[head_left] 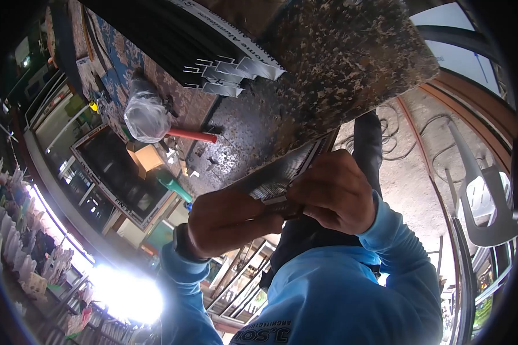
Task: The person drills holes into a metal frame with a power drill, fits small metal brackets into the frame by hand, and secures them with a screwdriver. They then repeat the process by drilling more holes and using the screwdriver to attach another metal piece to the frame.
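Observation:
My left hand, with a dark band at the wrist, is closed at the near edge of a dark, speckled worktable. Its fingers press against the end of a long dark metal profile with a finely ribbed grey face. Close beside it, my right hand is bent over the same profile, thumb and fingers pinched together at its edge. Whatever small thing may sit between those fingertips is hidden. The profile lies along the table edge, right in front of my body.
A bundle of aluminium profiles in printed wrap lies on the table. Nearby are a red-handled tool, a clear plastic bag, a cardboard box and a green bottle-like object. A grey plastic chair stands right.

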### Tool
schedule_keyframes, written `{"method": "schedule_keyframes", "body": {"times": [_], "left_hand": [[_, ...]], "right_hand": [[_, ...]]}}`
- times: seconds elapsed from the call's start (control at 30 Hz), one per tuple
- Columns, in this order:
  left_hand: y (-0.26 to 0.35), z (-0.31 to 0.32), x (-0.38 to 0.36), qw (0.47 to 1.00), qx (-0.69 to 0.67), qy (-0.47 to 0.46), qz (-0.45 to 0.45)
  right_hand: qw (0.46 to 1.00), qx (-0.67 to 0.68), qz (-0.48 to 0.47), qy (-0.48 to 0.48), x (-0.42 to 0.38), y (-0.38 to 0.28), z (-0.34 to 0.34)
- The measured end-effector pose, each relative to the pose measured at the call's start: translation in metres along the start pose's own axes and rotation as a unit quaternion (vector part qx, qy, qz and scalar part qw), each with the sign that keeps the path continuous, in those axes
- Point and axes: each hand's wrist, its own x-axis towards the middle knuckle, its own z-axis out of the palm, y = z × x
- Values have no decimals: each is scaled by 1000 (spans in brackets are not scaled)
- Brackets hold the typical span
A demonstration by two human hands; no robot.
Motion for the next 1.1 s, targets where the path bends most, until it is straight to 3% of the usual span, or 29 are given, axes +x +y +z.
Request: {"method": "schedule_keyframes", "body": {"times": [0.1, 0.2, 0.3, 0.4, 0.6, 0.67, 0.8, 0.9, 1.03, 1.1], "left_hand": [[2, 4, -11, 999, 30, 12, -8], [0, 1, -15, 998, -42, -4, -56], [14, 2, -2, 987, -74, 22, -145], [33, -4, 12, 955, -37, -6, -295], [33, -7, 9, 958, -60, -3, -281], [34, -1, 4, 964, -55, 36, -258], [39, 18, -16, 979, 36, 131, -154], [35, 36, -28, 969, 50, 219, -101], [28, 41, -46, 960, 22, 274, -56], [18, 19, -79, 951, 35, 298, -82]], "right_hand": [[1000, 8, 10, 15, -4, 7, 4], [999, 6, 18, 34, -9, 9, 11], [999, 16, 17, 40, -9, 13, 11], [998, 38, 23, 39, -10, 14, 12], [999, 31, 37, 13, -3, 9, 6], [998, 8, 48, -46, 7, 0, -6], [996, -70, -54, -6, 9, -30, 3], [981, -175, -45, -75, 13, -45, 0], [960, -244, -68, -118, 22, -64, -1], [941, -294, -98, -134, 19, -65, -2]]}}
